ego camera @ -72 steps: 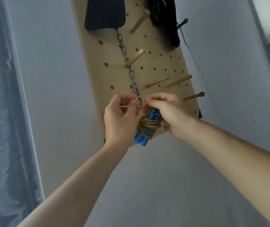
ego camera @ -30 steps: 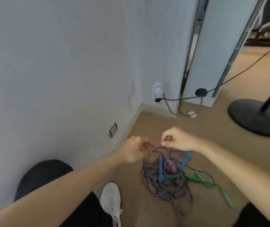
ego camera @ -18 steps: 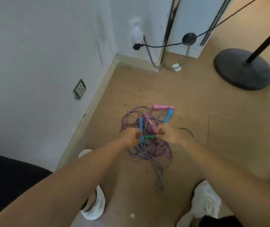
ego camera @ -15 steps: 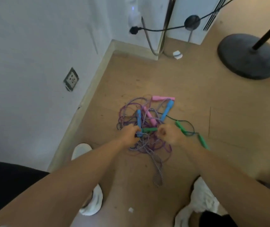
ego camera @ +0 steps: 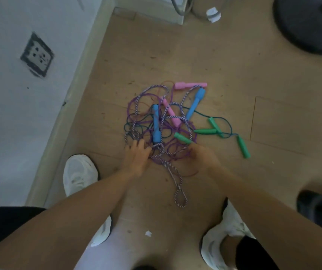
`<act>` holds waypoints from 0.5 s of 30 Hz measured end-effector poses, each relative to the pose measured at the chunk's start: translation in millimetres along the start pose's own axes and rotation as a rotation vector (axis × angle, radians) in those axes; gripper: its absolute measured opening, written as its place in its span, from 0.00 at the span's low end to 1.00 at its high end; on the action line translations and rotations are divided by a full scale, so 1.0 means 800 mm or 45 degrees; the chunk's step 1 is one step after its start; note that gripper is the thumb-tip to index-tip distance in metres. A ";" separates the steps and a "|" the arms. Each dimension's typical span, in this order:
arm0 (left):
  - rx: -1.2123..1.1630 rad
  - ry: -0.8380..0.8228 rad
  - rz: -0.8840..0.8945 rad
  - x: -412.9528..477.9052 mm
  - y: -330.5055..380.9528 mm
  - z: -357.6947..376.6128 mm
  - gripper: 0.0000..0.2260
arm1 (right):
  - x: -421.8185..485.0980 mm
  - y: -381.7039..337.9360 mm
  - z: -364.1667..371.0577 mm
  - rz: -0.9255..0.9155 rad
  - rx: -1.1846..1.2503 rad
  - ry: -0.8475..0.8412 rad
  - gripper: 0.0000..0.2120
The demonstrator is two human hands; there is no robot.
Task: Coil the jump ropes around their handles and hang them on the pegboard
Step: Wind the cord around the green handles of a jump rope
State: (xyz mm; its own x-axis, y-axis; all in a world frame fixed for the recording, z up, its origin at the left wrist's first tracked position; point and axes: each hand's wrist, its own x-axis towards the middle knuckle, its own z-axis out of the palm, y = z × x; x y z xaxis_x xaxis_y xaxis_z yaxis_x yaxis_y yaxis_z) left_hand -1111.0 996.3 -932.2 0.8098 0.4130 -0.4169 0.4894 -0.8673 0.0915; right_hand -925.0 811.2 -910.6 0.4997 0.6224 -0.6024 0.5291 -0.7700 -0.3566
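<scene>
The jump ropes (ego camera: pixel 156 125) lie in a tangled pile on the wooden floor (ego camera: pixel 224 75), just past a pair of white shoes (ego camera: pixel 78 172). The left hand (ego camera: pixel 136 158) reaches into the near left edge of the pile. Its fingers are stretched out and touch the ropes. The right hand (ego camera: pixel 203 157) is at the near right edge. It is blurry, so I cannot tell if it holds anything. A blue handle (ego camera: pixel 195 104), a pink handle (ego camera: pixel 190 85) and a green handle (ego camera: pixel 243 146) stick out. A wall socket (ego camera: pixel 37 55) is far left.
</scene>
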 end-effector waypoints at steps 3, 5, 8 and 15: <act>-0.017 0.036 -0.059 0.001 -0.020 -0.006 0.13 | -0.008 0.003 -0.004 0.072 0.228 0.116 0.08; -0.033 0.055 -0.111 0.000 -0.029 -0.014 0.11 | -0.010 0.009 -0.007 0.088 0.343 0.191 0.10; -0.176 0.135 -0.086 0.000 -0.028 -0.024 0.16 | -0.011 0.015 -0.007 0.060 0.388 0.222 0.12; -0.307 0.108 0.140 0.019 0.060 -0.037 0.32 | -0.011 0.014 0.004 0.132 0.794 0.203 0.06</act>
State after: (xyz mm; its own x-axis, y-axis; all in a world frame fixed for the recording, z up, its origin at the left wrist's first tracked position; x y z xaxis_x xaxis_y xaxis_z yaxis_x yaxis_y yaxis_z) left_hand -1065.2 969.3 -907.1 0.8816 0.3505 -0.3161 0.4516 -0.8212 0.3487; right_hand -926.0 796.7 -911.4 0.6478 0.5168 -0.5596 -0.0005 -0.7343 -0.6788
